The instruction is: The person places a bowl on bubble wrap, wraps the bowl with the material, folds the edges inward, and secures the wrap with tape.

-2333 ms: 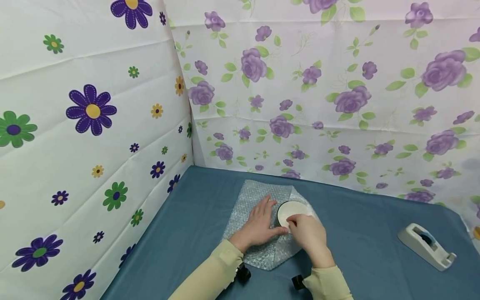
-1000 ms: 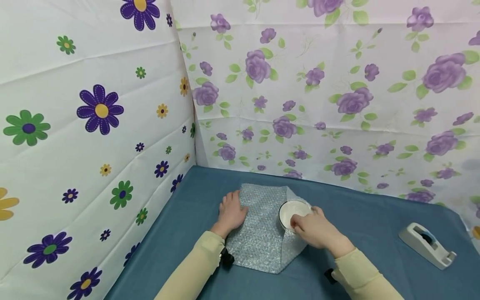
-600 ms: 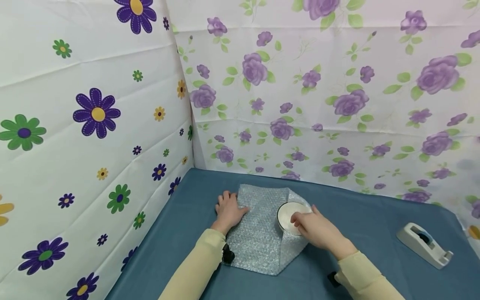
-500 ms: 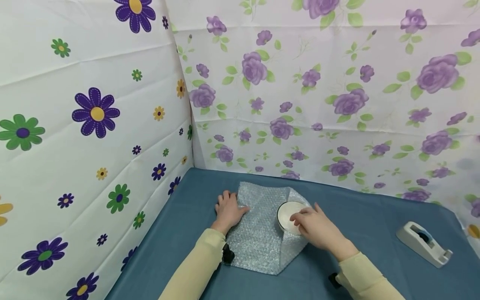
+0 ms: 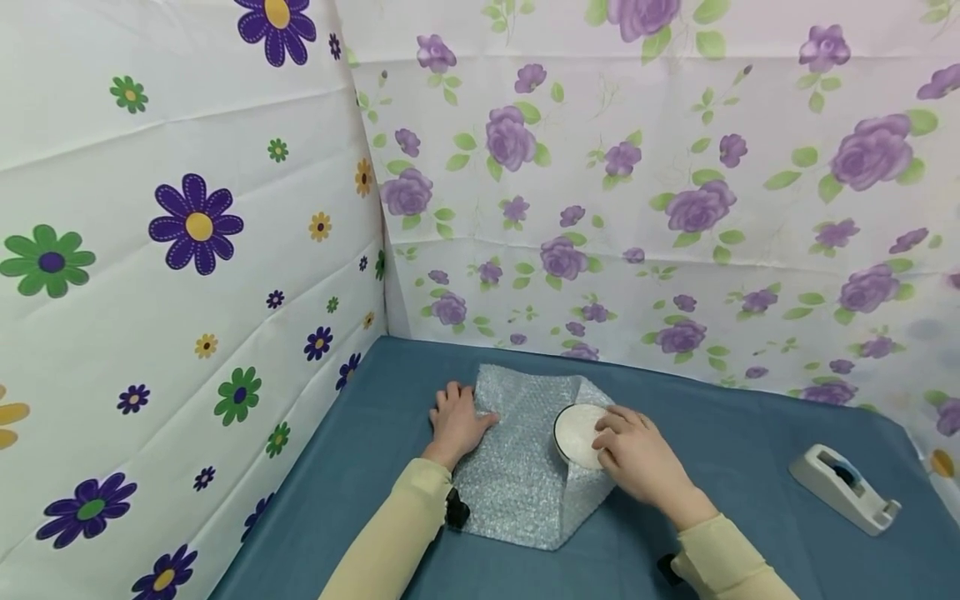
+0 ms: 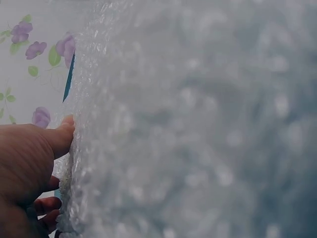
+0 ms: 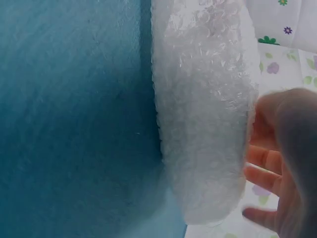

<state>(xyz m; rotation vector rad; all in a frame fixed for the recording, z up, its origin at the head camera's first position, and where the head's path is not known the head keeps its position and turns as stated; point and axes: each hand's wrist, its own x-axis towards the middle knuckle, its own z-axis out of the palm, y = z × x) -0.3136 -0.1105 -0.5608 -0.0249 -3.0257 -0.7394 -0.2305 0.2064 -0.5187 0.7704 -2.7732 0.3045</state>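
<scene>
From where I stand, the head view shows the right hand (image 5: 645,458) has just drawn back, low right of centre, from over the middle of the bowl (image 5: 577,433) to its right rim. That leaves more of the bowl's white inside bare, and I take it the wrapping is only part done. The bowl sits at lower centre, on the right part of the bubble wrap (image 5: 517,467), with a fold standing along its right side. Apart from fingertips over its mouth, I make out nothing in it. The left hand (image 5: 456,427) hasn't shifted: fingers loosely spread on the blue cloth (image 5: 397,383), thumb on the wrap's left edge. At lower right, a tape dispenser (image 5: 828,493) carries a roll of tape (image 5: 845,473).

In the left wrist view, that thumb touches the wrap's edge at centre left, the other fingers below it, slightly bent. Wrap blurs out the rest.

In the right wrist view, bent, parted fingers meet the raised wrap at centre right. Whether they grip it, I can't tell.
</scene>
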